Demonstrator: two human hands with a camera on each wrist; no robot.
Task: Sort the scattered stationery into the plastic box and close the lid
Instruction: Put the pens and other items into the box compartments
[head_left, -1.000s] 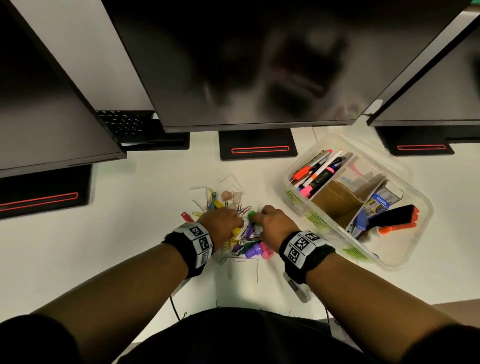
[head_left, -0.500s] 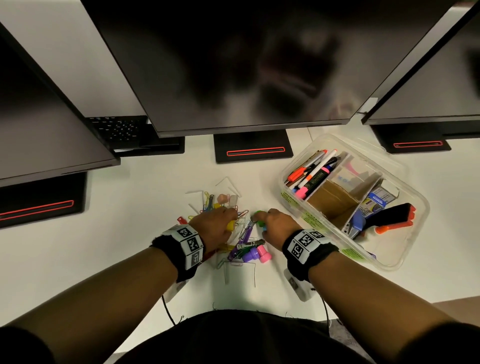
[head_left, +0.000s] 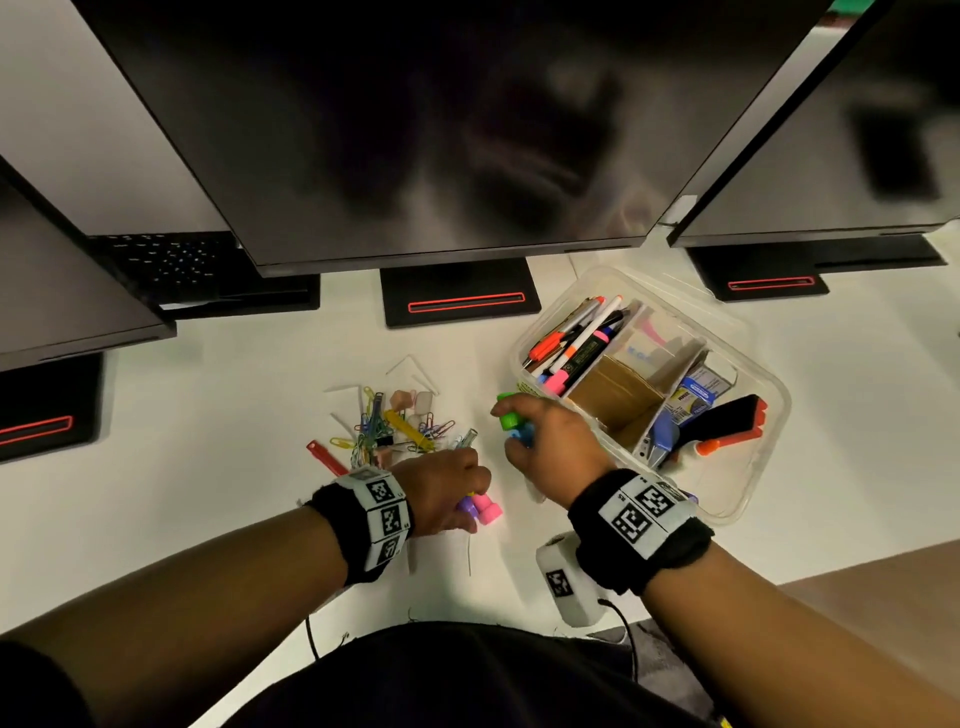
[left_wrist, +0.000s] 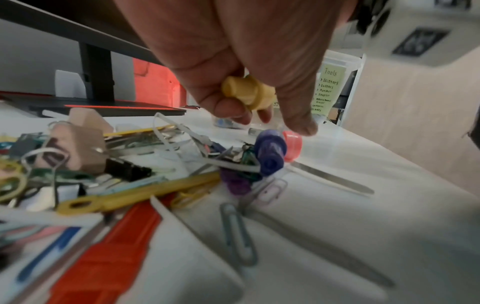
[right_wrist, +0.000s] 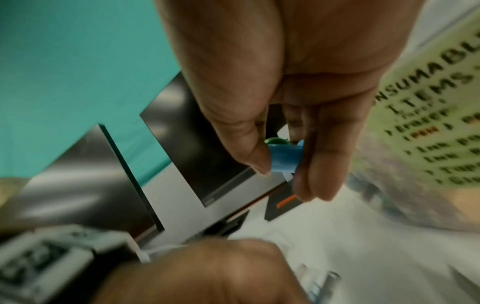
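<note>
Right of centre in the head view, the clear plastic box (head_left: 748, 483) already holds pens and tools, unlidded; paper clips and binder clips (head_left: 387, 426) remain left of centre. The right hand (head_left: 550, 436) grasps blue and green push pins (head_left: 511, 421) beside the box; the left hand (head_left: 441, 488) pinches a yellow pin (left_wrist: 246, 92) above the pile.

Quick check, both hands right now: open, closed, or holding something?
Left hand: closed on a yellow push pin.
Right hand: closed on a blue push pin and a green push pin.
</note>
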